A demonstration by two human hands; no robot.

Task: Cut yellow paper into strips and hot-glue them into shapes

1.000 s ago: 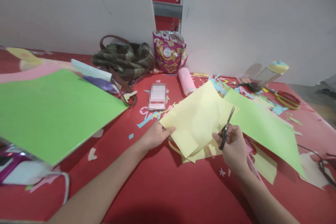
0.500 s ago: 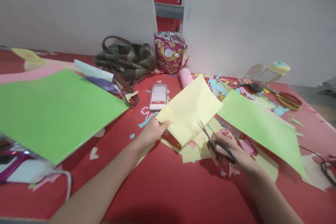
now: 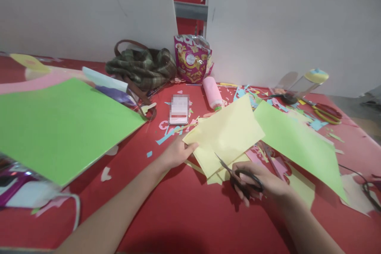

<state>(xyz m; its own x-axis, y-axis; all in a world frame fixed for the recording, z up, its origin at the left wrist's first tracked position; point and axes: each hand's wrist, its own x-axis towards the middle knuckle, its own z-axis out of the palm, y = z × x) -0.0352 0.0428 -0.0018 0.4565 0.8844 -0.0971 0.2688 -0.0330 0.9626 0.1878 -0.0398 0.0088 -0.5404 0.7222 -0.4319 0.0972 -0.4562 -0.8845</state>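
My left hand (image 3: 180, 151) pinches the left corner of a pale yellow sheet of paper (image 3: 228, 133), thumb on top. The sheet is held tilted above the table and looks folded or layered along its lower edge. In my right hand (image 3: 262, 178) is a pair of black-handled scissors (image 3: 235, 174), fingers through the loops. Their blades lie over the sheet's lower edge; whether they are cutting into it I cannot tell. Yellow paper offcuts (image 3: 218, 175) lie beneath, partly hidden by the sheet.
Green sheets lie left (image 3: 65, 127) and right (image 3: 300, 147) on the red table (image 3: 184, 214). Behind are a phone (image 3: 179, 109), a pink bottle (image 3: 212, 92), a snack bag (image 3: 191, 59), a plaid bag (image 3: 143, 65), red-yellow scissors (image 3: 326, 113) and a clear container (image 3: 308, 83). Colourful scraps are scattered about.
The yellow sheet has turned and shifted right and lower, uncovering more of the pink bottle. My right hand and the scissors have moved slightly left and down. My left hand has kept its grip.
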